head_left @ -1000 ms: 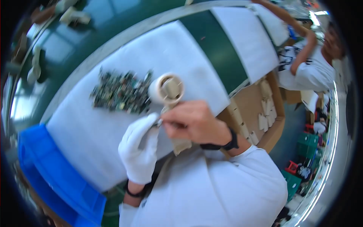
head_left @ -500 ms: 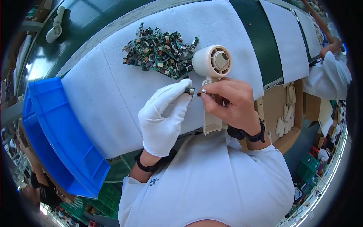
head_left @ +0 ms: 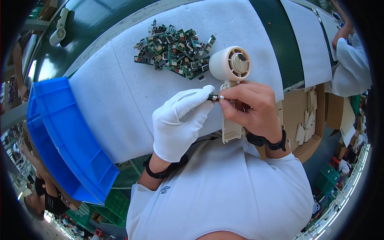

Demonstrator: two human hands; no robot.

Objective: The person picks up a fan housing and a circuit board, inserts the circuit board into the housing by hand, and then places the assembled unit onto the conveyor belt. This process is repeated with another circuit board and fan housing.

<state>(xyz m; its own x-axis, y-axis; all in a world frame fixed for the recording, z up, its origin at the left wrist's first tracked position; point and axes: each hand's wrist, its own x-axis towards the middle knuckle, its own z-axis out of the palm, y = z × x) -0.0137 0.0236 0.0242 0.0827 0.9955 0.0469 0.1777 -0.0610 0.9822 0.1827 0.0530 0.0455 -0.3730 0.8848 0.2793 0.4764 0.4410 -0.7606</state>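
Observation:
My left hand [head_left: 178, 124], in a white glove, pinches a small green circuit board [head_left: 213, 97] between thumb and fingertips. My bare right hand [head_left: 252, 106] has its thumb and forefinger closed on a tiny white-tipped connector [head_left: 221, 97], which meets the board's right end; whether it is plugged in I cannot tell. Under the right hand lies a cream handheld fan [head_left: 222, 66], its round head pointing away and its opened handle toward me. The right hand hides the middle of the handle. Beyond my hands is a heap of similar circuit boards [head_left: 172, 52].
White foam sheeting [head_left: 136, 124] covers the work surface. On the left stands a blue plastic bin [head_left: 76, 136]; on the right, a cardboard box [head_left: 290, 120] with cream handle parts. Another fan [head_left: 59, 34] lies far left on the green table. A co-worker's white sleeve [head_left: 352, 64] shows at far right.
My hands have come together: the board and the connector, apart before, now touch. The whole view has shifted slightly, with the fan and heap appearing farther right.

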